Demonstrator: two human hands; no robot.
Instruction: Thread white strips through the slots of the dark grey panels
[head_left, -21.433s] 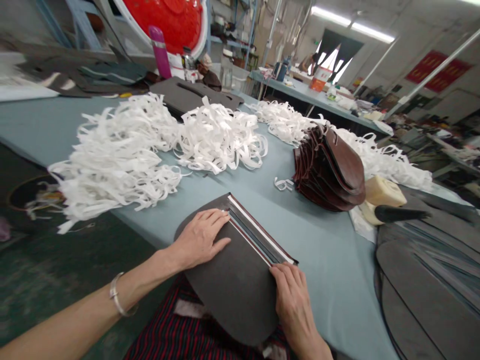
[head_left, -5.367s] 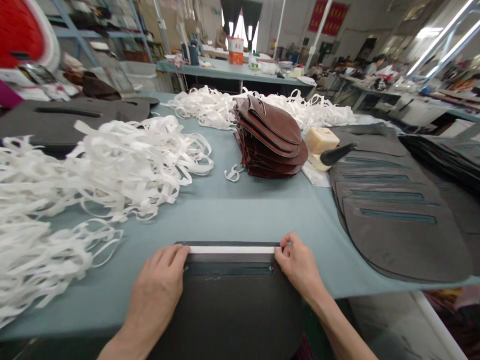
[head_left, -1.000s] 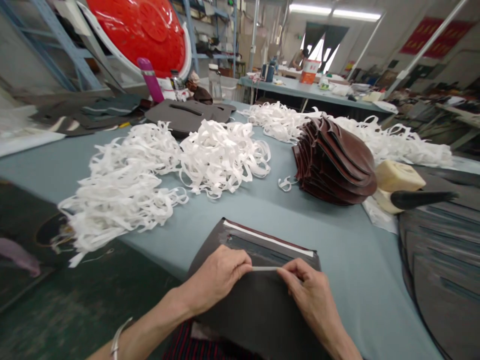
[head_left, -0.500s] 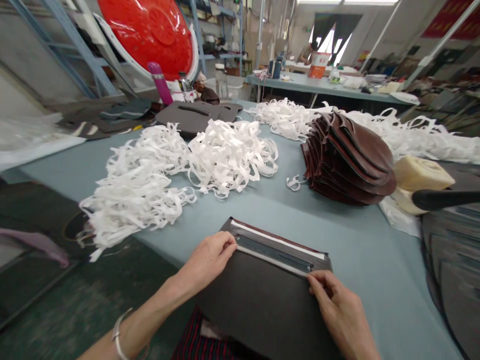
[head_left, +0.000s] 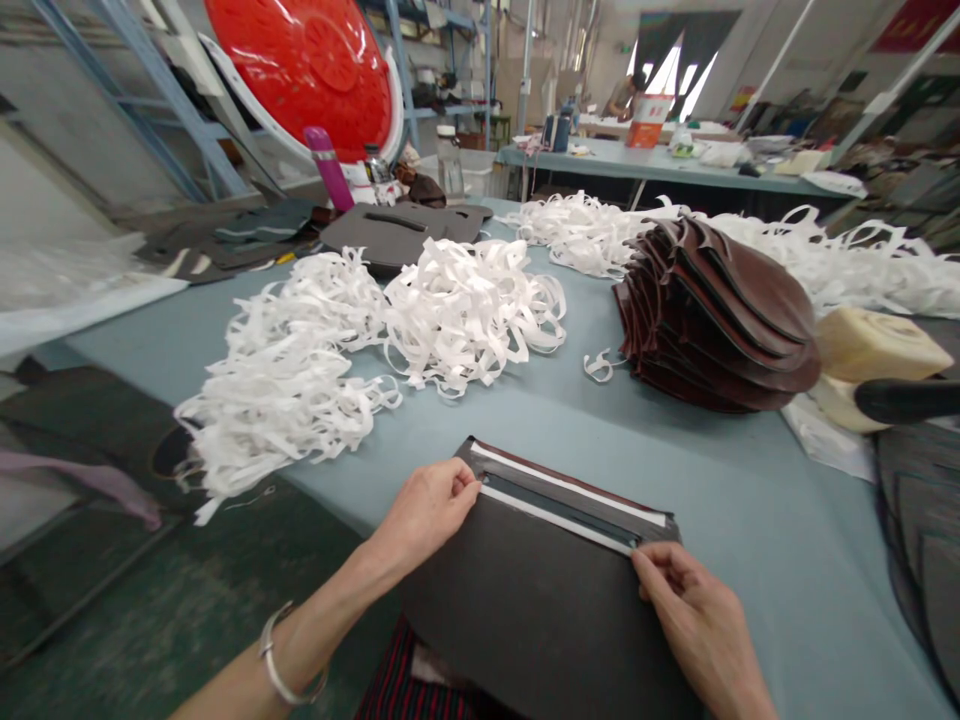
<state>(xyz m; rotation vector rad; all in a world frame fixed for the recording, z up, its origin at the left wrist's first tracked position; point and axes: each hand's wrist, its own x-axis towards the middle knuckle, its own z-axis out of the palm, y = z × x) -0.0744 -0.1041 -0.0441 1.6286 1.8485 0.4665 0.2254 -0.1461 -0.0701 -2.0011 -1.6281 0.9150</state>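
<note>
A black panel [head_left: 540, 610], seemingly leather, lies at the table's near edge and reaches over my lap. Near its far edge runs a long narrow slot [head_left: 559, 512] with dark material inside. One white tape strip [head_left: 570, 482] lies along the slot's far side. A second white tape strip [head_left: 555, 517] follows the near side, stretched straight between my hands. My left hand [head_left: 433, 508] pinches it at the slot's left end. At the right end, my right hand [head_left: 694, 610] has thumb and forefinger closed on the strip's other end.
Piles of loose white strips [head_left: 472, 315] lie beyond the panel on the blue-grey table [head_left: 517, 420]. A stack of brown leather pieces [head_left: 720, 310] stands at right, beside a yellowish foam block [head_left: 881, 345]. A purple bottle [head_left: 328, 168] stands at the back left.
The near white strip, edge-on and slightly raised before, now lies flatter along the slot's near side. Both hands keep their pinch on its ends. The whole view has shifted slightly.
</note>
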